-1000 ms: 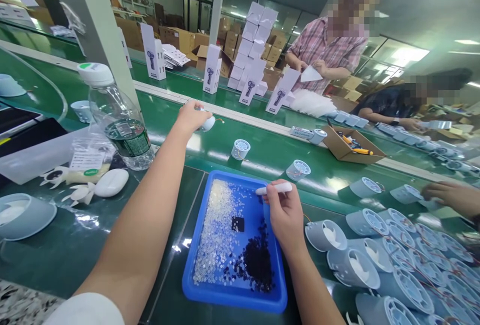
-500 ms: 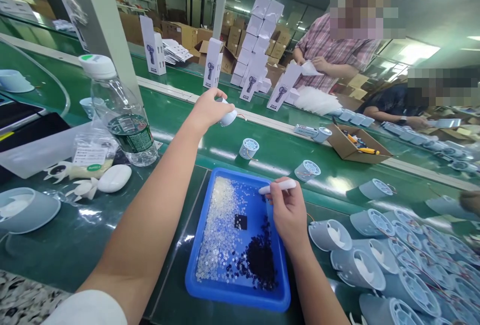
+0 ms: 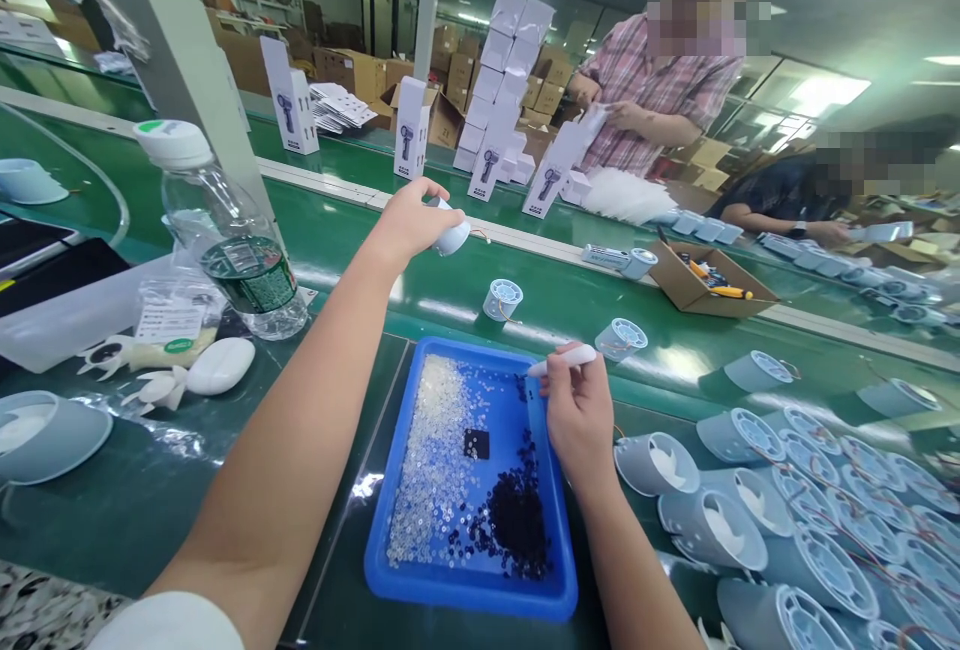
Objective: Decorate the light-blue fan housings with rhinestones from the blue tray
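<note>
My left hand [image 3: 417, 222] reaches over the green belt, thumb and fingers closed round a small light-blue fan housing [image 3: 452, 238] with a thin wire trailing from it. In my right hand [image 3: 577, 405] is a white pen-like tool [image 3: 562, 361], its tip over the far right corner of the blue tray [image 3: 377, 530]. Clear-white small rings [image 3: 431, 470] fill the tray's left side. Small black rings [image 3: 517, 520] are heaped at its near right, and a black square [image 3: 476, 444] lies mid-tray. Two more fan housings stand beyond the tray, one [image 3: 503, 300] near its far edge.
A water bottle [image 3: 244, 265] stands left, near a white rounded case [image 3: 220, 367] and white fan blades [image 3: 159, 390]. Many fan housings [image 3: 720, 530] crowd the right. Past the belt are printed boxes [image 3: 411, 130], an open carton [image 3: 709, 285] and a co-worker [image 3: 660, 80] handling white material.
The view has shifted slightly. The housings on the belt have moved a little right relative to the table. My left hand still holds its housing; the tool tip has shifted slightly right.
</note>
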Demonstrator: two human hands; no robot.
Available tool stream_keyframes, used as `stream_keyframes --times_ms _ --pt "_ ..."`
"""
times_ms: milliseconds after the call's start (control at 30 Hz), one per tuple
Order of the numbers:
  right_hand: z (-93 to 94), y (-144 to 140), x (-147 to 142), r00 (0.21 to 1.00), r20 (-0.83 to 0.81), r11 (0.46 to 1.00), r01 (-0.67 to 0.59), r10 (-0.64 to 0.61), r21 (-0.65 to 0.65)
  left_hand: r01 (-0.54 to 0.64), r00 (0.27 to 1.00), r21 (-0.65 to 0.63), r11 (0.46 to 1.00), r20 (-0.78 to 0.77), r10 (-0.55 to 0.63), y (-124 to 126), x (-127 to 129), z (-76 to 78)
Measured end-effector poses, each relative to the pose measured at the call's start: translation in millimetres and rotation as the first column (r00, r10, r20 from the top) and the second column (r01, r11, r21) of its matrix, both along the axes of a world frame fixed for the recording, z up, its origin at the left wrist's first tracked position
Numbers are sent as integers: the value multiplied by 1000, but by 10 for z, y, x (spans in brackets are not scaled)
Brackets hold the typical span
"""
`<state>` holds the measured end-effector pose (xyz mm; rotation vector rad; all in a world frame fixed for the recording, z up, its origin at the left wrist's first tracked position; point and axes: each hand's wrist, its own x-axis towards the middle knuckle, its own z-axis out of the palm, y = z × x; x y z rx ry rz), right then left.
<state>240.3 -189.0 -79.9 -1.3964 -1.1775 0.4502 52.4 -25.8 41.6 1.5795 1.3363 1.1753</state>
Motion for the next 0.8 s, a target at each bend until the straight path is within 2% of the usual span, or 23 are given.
stream_keyframes --times_ms 200,333,400,467,533,600,700,800 --pt "7 -10 -12 999 11 999 -43 44 -31 24 999 -27 999 41 -23 -8 8 15" --pt "37 -38 -33 990 94 993 -104 109 -56 -6 979 -51 999 204 16 -21 21 47" --pt "51 -66 -37 979 150 989 -128 138 -69 52 946 -67 996 324 -28 -36 32 68" --pt "68 -114 -45 976 172 990 -127 135 -56 163 888 -83 983 447 -109 -58 51 89" --pt "92 -187 -67 982 151 993 -116 118 -19 254 819 -97 962 550 -161 -81 83 104" --pt "124 -271 -110 984 120 991 -135 131 22 296 774 -114 948 611 -168 -100 131 105" --pt "179 -368 -196 959 143 968 -249 244 22 315 767 -154 936 622 -156 -119 225 78" --pt "216 -402 -250 890 200 912 -394 409 -113 343 776 -185 921 608 -167 -136 322 29"
